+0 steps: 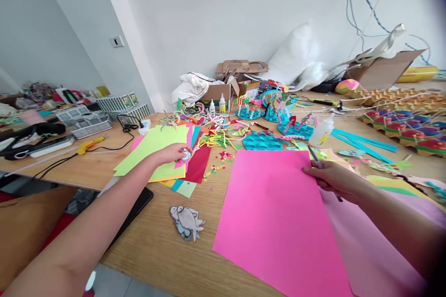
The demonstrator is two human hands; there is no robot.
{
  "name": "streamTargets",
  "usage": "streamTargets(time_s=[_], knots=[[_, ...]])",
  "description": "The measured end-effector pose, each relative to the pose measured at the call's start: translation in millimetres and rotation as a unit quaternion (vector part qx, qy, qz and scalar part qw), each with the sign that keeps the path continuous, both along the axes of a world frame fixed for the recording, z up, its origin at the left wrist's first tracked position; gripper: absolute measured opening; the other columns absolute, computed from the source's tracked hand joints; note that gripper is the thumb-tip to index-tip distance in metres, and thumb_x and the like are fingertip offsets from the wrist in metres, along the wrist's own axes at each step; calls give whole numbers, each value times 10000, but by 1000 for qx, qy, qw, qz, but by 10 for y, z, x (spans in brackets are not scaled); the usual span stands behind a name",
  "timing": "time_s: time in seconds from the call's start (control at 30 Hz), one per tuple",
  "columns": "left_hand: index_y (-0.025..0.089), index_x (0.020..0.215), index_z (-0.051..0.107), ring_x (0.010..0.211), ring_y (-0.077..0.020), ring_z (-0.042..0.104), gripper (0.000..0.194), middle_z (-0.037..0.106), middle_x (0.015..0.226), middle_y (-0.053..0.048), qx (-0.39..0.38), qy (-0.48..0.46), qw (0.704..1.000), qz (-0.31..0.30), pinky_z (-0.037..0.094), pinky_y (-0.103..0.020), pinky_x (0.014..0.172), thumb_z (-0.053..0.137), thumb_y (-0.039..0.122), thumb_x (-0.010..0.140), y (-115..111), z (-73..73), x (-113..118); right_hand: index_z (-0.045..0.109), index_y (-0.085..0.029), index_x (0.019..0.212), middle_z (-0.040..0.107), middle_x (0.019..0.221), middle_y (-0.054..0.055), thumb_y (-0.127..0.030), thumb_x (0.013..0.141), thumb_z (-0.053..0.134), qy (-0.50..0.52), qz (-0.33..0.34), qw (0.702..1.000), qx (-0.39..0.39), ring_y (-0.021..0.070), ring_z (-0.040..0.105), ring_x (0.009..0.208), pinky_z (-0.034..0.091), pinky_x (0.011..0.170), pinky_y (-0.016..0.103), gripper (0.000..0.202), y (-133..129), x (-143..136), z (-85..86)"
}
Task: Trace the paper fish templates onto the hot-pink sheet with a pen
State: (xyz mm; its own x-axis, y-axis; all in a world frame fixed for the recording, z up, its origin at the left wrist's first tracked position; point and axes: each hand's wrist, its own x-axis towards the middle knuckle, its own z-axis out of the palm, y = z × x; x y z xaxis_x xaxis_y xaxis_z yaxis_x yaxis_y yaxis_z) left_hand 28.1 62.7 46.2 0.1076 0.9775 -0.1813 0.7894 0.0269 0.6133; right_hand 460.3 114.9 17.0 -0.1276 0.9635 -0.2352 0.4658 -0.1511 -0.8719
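Observation:
My left hand (173, 153) pinches a small pale-blue paper cutout (187, 155) above the stack of coloured paper, whose top sheet is yellow-green (153, 148). My fingers partly hide the cutout. On the right, my right hand (322, 175) is closed on a dark pen (314, 156), with the thumb at the upper right edge of a bright pink paper sheet (275, 213). That sheet lies in front of me, over a paler pink sheet (362, 241). Between my arms, overlapping paper fish cutouts (188, 222) lie on the bare wood.
Behind the pink sheet are a blue scalloped piece (262, 141), yellow paper strips (216, 138) and a white glue bottle (322, 131). Painted egg-carton pieces (404, 127) stand at the right. A hot glue gun (89, 145) with a cord lies left. Cardboard boxes (219, 95) line the wall.

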Motion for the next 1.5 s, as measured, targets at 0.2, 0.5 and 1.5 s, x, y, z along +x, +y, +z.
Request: streamTargets(time_s=[0.2, 0.5, 1.5], knots=[[138, 928, 557, 520, -102, 469, 318, 494, 634, 26, -13, 30, 999, 20, 368, -187, 491, 427, 188, 642, -119, -160, -58, 281, -217, 570, 293, 376, -95, -304, 750, 511, -32, 29, 999, -25, 43, 233, 347, 162, 382, 183, 306, 29, -49, -58], [173, 895, 583, 626, -123, 508, 263, 575, 738, 14, 36, 137, 990, 17, 366, -195, 565, 417, 157, 692, -105, -267, -59, 338, -209, 529, 376, 341, -61, -216, 761, 493, -213, 15, 977, 26, 78, 353, 330, 245, 395, 211, 279, 142, -151, -130], [179, 854, 524, 814, -157, 486, 193, 530, 866, 0, -4, 215, 946, -242, 336, -212, 674, 608, 125, 690, -1138, -98, 503, 614, -205, 967, 672, 945, 76, -332, 816, 461, -289, 241, 895, 240, 189, 648, 753, 497, 646, 279, 250, -1284, -16, -73]])
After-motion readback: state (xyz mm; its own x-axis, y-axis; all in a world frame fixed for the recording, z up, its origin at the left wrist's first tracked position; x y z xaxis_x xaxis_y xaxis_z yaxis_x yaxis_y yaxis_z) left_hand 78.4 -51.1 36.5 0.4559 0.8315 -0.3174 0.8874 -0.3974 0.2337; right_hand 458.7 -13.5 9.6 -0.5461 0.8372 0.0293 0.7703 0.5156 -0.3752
